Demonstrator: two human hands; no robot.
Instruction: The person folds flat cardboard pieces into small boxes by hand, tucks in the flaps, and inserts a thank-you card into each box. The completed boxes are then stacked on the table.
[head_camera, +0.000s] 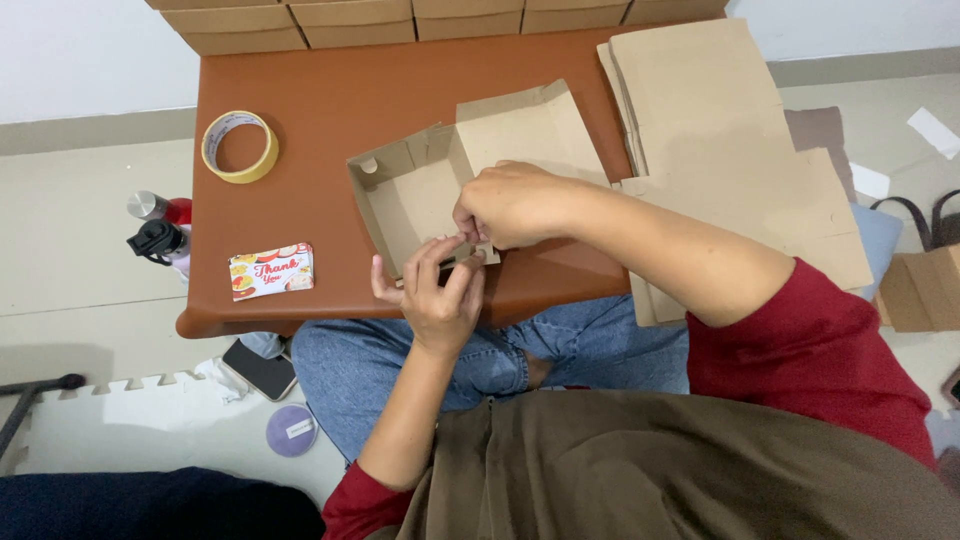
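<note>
1. A half-folded cardboard box (415, 195) is set on the brown surface (330, 100), close to the near edge and about midway along it; its side walls are raised and its lid flap is laid back toward the far edge.
2. The box's near wall is pinched by the right hand (510, 205), whose fingers are curled together over the cardboard at the near right corner of the box.
3. The same wall is gripped from below by the left hand (435, 290); its thumb and fingertips are closed on the cardboard edge, just beside the right hand.
4. A stack of flat cardboard sheets (720, 130) is laid at the right edge of the surface, partly hanging over it, and the right forearm is crossed over its near part.
5. A roll of tape (240, 146) is placed near the far left corner, well apart from the box.
6. A small printed card (271, 271) is found near the near left corner.
7. A row of folded boxes (400, 20) is lined along the far edge.
8. On the floor to the left, a bottle (160, 225) is seen, and a phone (260, 368) beside the knee.
</note>
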